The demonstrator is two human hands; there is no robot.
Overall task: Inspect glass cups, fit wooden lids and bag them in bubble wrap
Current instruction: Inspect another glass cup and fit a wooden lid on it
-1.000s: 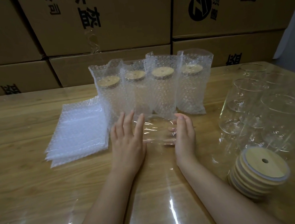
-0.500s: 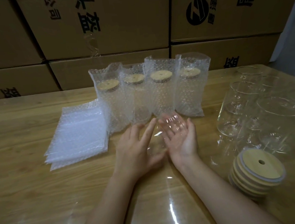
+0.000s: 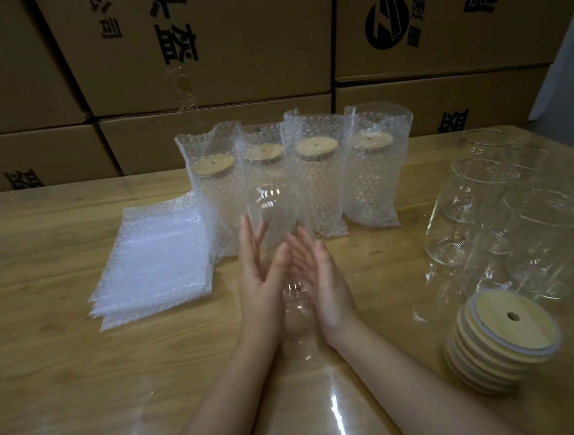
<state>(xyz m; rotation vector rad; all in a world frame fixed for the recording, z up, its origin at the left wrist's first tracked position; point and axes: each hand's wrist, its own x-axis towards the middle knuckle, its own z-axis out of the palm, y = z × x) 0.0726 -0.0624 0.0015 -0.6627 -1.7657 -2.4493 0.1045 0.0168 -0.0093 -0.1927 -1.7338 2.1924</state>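
Observation:
A clear glass cup (image 3: 271,211) stands nearly upright between my two palms, above the table, in front of the bagged cups. My left hand (image 3: 259,274) presses its left side with straight fingers. My right hand (image 3: 321,276) presses the right side, fingers also straight. Behind it, several cups with wooden lids stand in bubble wrap bags (image 3: 313,181). A stack of flat bubble wrap bags (image 3: 155,262) lies to the left. Wooden lids (image 3: 501,341) with a centre hole are stacked at the near right.
Several bare glass cups (image 3: 484,208) stand at the right, behind the lids. The wooden table (image 3: 48,339) is covered by a glossy clear sheet. Cardboard boxes (image 3: 197,52) form a wall along the table's far edge.
The cup lay low on the table under my hands a second ago. It has since been tipped up and lifted between my palms, which turned inward to face each other.

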